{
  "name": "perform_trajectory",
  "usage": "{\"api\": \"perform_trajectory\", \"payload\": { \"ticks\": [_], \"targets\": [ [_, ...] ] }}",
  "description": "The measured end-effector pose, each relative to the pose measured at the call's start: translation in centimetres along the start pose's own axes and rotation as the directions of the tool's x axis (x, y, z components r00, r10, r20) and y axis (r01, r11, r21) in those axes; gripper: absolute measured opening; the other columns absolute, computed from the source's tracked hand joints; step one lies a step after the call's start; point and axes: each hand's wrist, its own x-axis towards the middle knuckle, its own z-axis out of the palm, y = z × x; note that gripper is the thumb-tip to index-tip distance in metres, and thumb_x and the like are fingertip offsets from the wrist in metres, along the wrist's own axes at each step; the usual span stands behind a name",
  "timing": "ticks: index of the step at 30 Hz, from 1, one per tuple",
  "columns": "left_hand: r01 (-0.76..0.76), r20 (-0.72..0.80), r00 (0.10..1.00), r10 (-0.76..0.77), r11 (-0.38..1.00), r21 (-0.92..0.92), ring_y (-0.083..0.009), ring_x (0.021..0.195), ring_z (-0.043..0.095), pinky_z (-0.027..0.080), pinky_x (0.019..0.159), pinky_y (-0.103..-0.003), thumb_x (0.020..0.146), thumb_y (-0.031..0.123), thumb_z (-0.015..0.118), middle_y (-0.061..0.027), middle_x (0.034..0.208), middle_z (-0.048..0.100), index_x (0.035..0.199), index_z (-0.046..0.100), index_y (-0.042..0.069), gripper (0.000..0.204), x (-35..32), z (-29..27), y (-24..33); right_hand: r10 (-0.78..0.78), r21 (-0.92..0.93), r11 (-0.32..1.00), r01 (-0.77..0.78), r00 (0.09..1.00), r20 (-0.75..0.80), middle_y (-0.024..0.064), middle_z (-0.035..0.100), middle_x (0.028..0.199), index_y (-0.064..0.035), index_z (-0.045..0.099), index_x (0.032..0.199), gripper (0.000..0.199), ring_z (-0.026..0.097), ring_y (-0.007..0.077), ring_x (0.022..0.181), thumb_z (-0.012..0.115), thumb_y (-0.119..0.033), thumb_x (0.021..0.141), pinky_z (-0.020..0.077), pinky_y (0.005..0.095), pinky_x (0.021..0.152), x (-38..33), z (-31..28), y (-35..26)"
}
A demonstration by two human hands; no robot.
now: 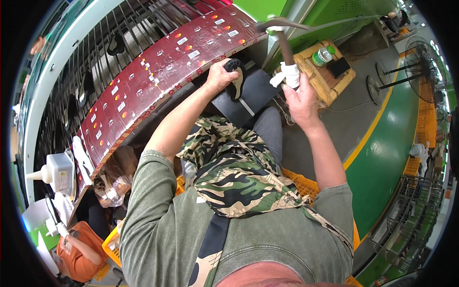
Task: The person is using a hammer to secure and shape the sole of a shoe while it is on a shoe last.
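Note:
My left hand (220, 76) grips a shoe sole (236, 85), black at the edge with a paler inner side. It is held tilted over a black slab (262, 85) with a light strip, in front of my lap. My right hand (302, 104) is closed round the handle of a hammer (285, 50), raised to the right of the sole. White cloth (289, 74) wraps the lower handle. The hammer's head is up and away from the sole, slightly blurred.
A dark red, sticker-covered ledge (167, 60) curves along a rod conveyor (103, 62) carrying black shoe pieces. At right, a wooden stool (311, 71) bears a bottle (323, 56) and a phone (338, 68). A fan (416, 71) stands beyond; a co-worker in orange (81, 253) sits lower left.

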Motion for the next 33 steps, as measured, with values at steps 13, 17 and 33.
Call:
{"api": "perform_trajectory", "payload": {
  "ticks": [13,17,33],
  "targets": [
    [-0.018,0.011,1.0,0.018,0.999,-0.04,-0.0109,0.066,0.062,0.052,0.066,-0.029,0.069,0.015,0.072,-0.0035,0.074,0.067,0.099,0.07,0.004,0.032,0.9,0.8,-0.6,-0.173,-0.324,0.921,0.217,0.972,0.159,0.0235,0.067,0.085,-0.0009,0.05,0.113,0.032,0.065,0.0461,0.081,0.065,-0.014,0.088,0.051,0.0493,0.07,0.1,1.5,0.2],
    [0.027,0.034,0.999,-0.028,1.0,0.011,-0.0131,0.066,0.063,0.052,0.066,-0.03,0.069,0.017,0.071,-0.0052,0.072,0.068,0.098,0.069,0.004,0.031,1.1,0.5,0.2,-0.159,-0.338,0.911,0.237,0.957,0.242,0.0236,0.066,0.084,-0.002,0.051,0.112,0.032,0.064,0.0466,0.078,0.064,-0.015,0.087,0.051,0.0512,0.07,0.6,0.8,-0.8],
    [0.029,0.0,1.0,-0.031,0.963,0.268,-0.0278,0.101,0.067,0.051,0.091,-0.036,0.058,0.023,0.082,-0.0179,0.107,0.069,0.118,0.06,0.0,0.067,-0.3,0.1,-2.9,0.044,-0.255,0.965,-0.069,0.994,-0.1,0.0253,0.067,0.095,-0.0009,0.053,0.108,0.03,0.066,0.0442,0.088,0.067,-0.015,0.085,0.0507,0.0504,0.075,-4.6,8.0,10.7]
  ]
}}
